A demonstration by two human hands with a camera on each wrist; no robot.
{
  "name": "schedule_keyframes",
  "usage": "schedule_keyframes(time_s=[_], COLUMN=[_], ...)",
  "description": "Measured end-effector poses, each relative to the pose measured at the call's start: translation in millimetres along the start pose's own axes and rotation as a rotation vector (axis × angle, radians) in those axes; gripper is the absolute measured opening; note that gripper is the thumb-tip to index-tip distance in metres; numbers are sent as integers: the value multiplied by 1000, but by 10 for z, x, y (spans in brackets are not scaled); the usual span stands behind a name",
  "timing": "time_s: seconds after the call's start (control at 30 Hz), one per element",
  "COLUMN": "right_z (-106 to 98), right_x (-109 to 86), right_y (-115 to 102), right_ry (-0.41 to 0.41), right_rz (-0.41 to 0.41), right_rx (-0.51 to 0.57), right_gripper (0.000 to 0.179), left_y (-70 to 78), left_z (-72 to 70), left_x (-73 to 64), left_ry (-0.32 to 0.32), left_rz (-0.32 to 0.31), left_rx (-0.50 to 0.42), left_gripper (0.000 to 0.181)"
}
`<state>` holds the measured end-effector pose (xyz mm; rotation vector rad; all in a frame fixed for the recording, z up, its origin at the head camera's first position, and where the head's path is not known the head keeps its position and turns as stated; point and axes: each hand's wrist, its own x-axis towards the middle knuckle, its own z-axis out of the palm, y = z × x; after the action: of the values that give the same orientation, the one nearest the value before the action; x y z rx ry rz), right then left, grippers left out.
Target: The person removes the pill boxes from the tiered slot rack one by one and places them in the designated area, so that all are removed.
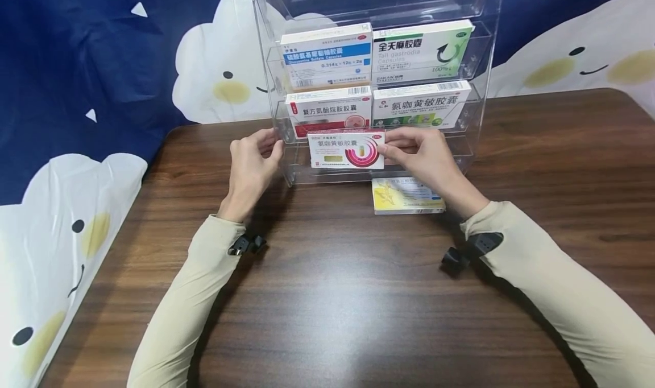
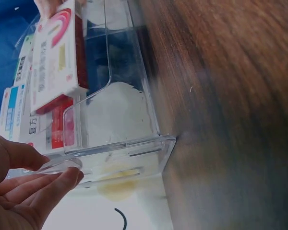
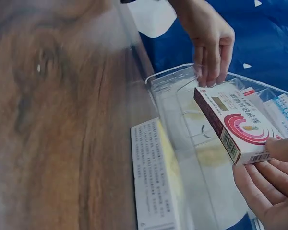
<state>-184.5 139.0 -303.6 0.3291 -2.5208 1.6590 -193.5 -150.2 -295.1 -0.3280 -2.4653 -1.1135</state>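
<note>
So the clear plastic display rack (image 1: 332, 176) has four boxes in it: Glucosamine Sulfate Capsules (image 1: 327, 61) far left, Tall Gastrodia Capsules (image 1: 422, 55) far right, then a red-and-white capsule box (image 1: 332, 115) nearer left and a green-trimmed capsule box (image 1: 419, 108) nearer right. The pink-ringed medicine box (image 1: 345, 150) is up in front of the lowest tier, its right end pinched between the thumb and fingers of the right hand (image 1: 430, 160). Left hand (image 1: 252, 166) is pinching the rack's left side; the left wrist cam shows that grip best. A yellow-and-white box (image 1: 406, 197) lies on the table (image 1: 327, 297), near right. Only the right wrist cam catches the pink-ringed one's barcode end.
</note>
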Motion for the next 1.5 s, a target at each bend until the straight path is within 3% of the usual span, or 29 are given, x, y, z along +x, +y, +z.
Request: schedule_keyframes(time_s=[0.13, 0.33, 0.53, 1.03, 1.3, 1.5], right_z=[-49, -38, 36, 127, 166, 225], right_x=[-91, -195, -240, -292, -308, -331], right_y=[-42, -37, -8, 40, 70, 86], right_ry=[-9, -84, -172, -245, -307, -306], right_rz=[18, 31, 95, 214, 253, 286], right_rx=[-22, -49, 38, 209, 225, 235], right_gripper=[25, 24, 26, 28, 29, 30], left_y=[14, 4, -8, -9, -9, -6], left_z=[-8, 1, 31, 39, 36, 39], left_x=[18, 14, -1, -9, -23, -18], left_ry=[6, 3, 5, 8, 21, 16], left_rz=[15, 7, 3, 9, 17, 20], left_rx=[11, 14, 0, -11, -23, -19], left_gripper=[25, 26, 26, 25, 25, 25])
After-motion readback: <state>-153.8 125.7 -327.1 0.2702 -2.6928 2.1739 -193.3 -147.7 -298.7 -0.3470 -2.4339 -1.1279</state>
